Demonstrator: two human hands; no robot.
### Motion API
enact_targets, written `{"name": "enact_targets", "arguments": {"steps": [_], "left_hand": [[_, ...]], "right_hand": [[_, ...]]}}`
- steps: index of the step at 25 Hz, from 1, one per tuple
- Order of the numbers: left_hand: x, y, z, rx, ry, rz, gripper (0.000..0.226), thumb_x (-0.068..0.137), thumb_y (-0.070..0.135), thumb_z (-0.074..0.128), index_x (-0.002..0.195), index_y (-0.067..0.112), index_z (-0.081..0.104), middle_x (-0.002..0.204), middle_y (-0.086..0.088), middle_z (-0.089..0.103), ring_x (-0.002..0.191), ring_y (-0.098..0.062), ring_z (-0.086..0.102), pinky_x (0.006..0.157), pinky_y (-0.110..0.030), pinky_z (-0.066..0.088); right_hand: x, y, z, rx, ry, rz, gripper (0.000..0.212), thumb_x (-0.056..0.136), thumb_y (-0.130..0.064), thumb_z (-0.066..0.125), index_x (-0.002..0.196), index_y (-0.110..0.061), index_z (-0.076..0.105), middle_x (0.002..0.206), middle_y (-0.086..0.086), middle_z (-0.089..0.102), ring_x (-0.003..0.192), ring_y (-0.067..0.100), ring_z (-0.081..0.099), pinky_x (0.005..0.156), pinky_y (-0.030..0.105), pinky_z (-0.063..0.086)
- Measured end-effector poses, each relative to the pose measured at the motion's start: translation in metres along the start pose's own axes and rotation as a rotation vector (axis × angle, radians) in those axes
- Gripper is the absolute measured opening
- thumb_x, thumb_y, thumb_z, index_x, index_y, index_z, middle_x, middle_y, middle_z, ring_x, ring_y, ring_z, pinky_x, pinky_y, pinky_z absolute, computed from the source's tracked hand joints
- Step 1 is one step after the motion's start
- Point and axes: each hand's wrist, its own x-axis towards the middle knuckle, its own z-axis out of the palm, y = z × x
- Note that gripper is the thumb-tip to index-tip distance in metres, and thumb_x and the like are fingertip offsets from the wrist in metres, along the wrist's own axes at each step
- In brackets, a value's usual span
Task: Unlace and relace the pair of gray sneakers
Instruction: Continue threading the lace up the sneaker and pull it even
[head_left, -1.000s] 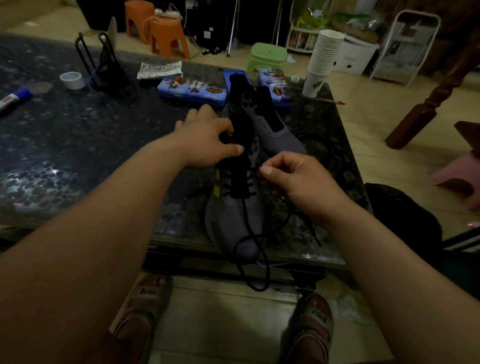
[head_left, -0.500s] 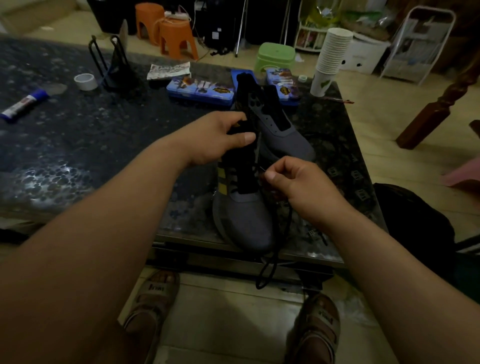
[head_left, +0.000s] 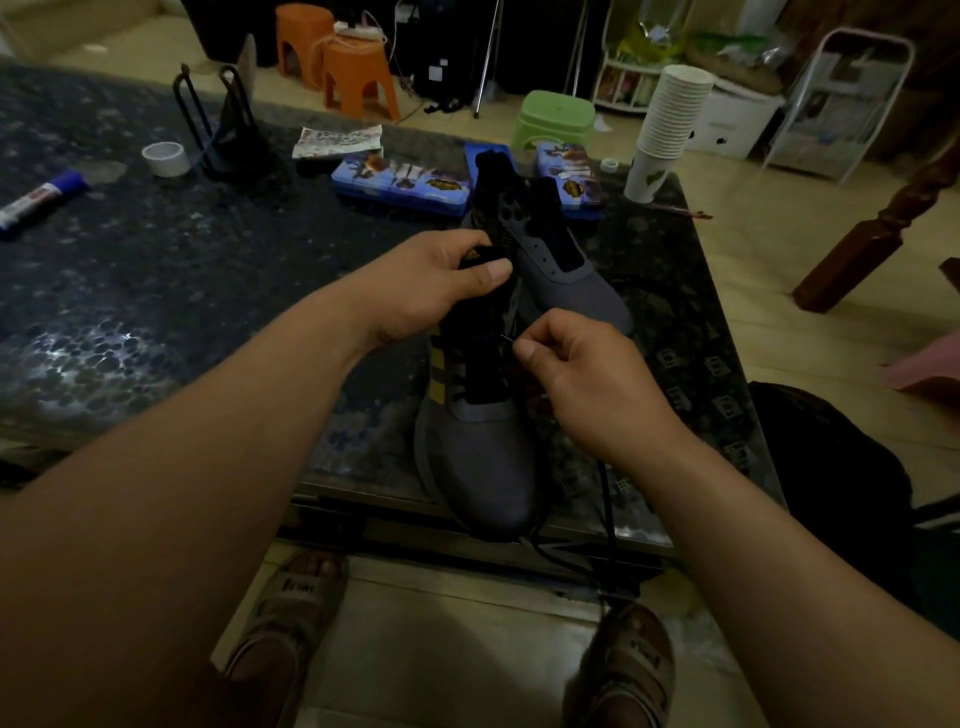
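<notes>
Head: dark speckled table (head_left: 156, 270), pale floor (head_left: 779, 291).

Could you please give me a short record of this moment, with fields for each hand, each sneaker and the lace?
Left hand: grips the black tongue of the near gray sneaker with yellow stripes
Right hand: pinches the tip of the black lace beside that sneaker's eyelets
Far gray sneaker: lies behind, visible eyelets empty
Lace slack: hangs over the dark speckled table edge
</notes>
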Motion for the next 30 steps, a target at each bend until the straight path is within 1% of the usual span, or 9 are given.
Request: {"name": "enact_targets", "arguments": {"steps": [2, 4, 7, 11, 13, 16, 20, 27, 30], "left_hand": [[0.001, -0.002, -0.002, 0.009, -0.003, -0.005, 0.012, 0.105, 0.028, 0.06, 0.102, 0.022, 0.07, 0.096, 0.002, 0.074, 0.092, -0.011, 0.069, 0.084, -0.032, 0.056], [0.002, -0.003, -0.003, 0.042, -0.004, -0.004, 0.016, 0.104, 0.031, 0.061, 0.105, 0.019, 0.07, 0.1, -0.004, 0.075, 0.094, -0.015, 0.07, 0.088, -0.042, 0.056], [-0.001, 0.001, -0.002, 0.065, -0.02, 0.012, 0.015, 0.105, 0.031, 0.059, 0.095, 0.023, 0.067, 0.08, 0.012, 0.069, 0.079, -0.005, 0.065, 0.074, -0.03, 0.05], [-0.001, 0.001, -0.002, 0.074, -0.03, 0.016, 0.016, 0.106, 0.03, 0.058, 0.091, 0.026, 0.064, 0.076, 0.016, 0.066, 0.075, -0.003, 0.061, 0.074, -0.027, 0.047], [0.0, 0.0, -0.003, 0.051, -0.027, 0.006, 0.014, 0.105, 0.029, 0.059, 0.093, 0.026, 0.066, 0.082, 0.012, 0.068, 0.08, -0.005, 0.064, 0.077, -0.028, 0.048], [0.001, 0.0, -0.002, 0.04, -0.034, 0.006, 0.014, 0.105, 0.028, 0.059, 0.094, 0.026, 0.067, 0.087, 0.007, 0.069, 0.084, -0.008, 0.065, 0.081, -0.032, 0.051], [0.002, -0.002, -0.003, 0.037, -0.039, 0.003, 0.013, 0.104, 0.03, 0.06, 0.095, 0.025, 0.068, 0.094, 0.0, 0.07, 0.09, -0.013, 0.066, 0.087, -0.039, 0.051], [0.002, -0.001, -0.002, 0.064, -0.058, 0.01, 0.016, 0.105, 0.03, 0.06, 0.093, 0.022, 0.067, 0.089, 0.001, 0.066, 0.086, -0.013, 0.063, 0.083, -0.036, 0.048], [0.001, 0.001, -0.001, 0.077, -0.065, 0.019, 0.016, 0.105, 0.028, 0.059, 0.091, 0.021, 0.064, 0.08, 0.01, 0.065, 0.079, -0.008, 0.061, 0.077, -0.029, 0.048]], "right_hand": [[0.001, 0.002, 0.0, -0.013, 0.019, -0.004, 0.018, 0.103, -0.03, 0.06, 0.086, -0.026, 0.065, 0.08, -0.003, 0.072, 0.077, 0.016, 0.069, 0.071, 0.05, 0.06], [0.0, 0.001, -0.001, -0.06, 0.099, -0.062, 0.018, 0.103, -0.028, 0.059, 0.086, -0.027, 0.063, 0.08, -0.005, 0.068, 0.075, 0.009, 0.065, 0.069, 0.04, 0.059], [0.001, -0.006, -0.001, -0.129, 0.196, -0.204, 0.012, 0.102, -0.023, 0.061, 0.091, -0.022, 0.065, 0.089, -0.007, 0.059, 0.082, 0.006, 0.055, 0.07, 0.023, 0.043], [0.001, -0.004, 0.0, -0.002, 0.039, -0.115, 0.014, 0.104, -0.023, 0.06, 0.09, -0.021, 0.063, 0.075, -0.002, 0.064, 0.068, 0.015, 0.063, 0.059, 0.031, 0.051], [-0.001, 0.0, -0.003, -0.021, -0.012, -0.044, 0.016, 0.104, -0.022, 0.06, 0.088, -0.021, 0.063, 0.069, 0.002, 0.064, 0.057, 0.013, 0.062, 0.049, 0.027, 0.048], [-0.002, 0.001, -0.006, -0.006, -0.053, -0.008, 0.017, 0.104, -0.019, 0.059, 0.088, -0.019, 0.064, 0.074, 0.007, 0.067, 0.053, 0.014, 0.061, 0.045, 0.023, 0.045], [-0.001, 0.001, -0.007, 0.011, -0.051, -0.032, 0.019, 0.104, -0.02, 0.059, 0.086, -0.021, 0.063, 0.077, 0.003, 0.068, 0.054, 0.012, 0.058, 0.048, 0.027, 0.047], [0.002, -0.001, -0.011, -0.229, -0.027, -0.202, 0.015, 0.101, -0.023, 0.061, 0.086, -0.024, 0.061, 0.075, -0.003, 0.065, 0.067, 0.012, 0.059, 0.063, 0.043, 0.052], [0.004, -0.003, -0.01, -0.305, 0.023, -0.273, 0.012, 0.099, -0.025, 0.064, 0.087, -0.025, 0.062, 0.078, -0.007, 0.064, 0.073, 0.01, 0.059, 0.066, 0.042, 0.053]]}}
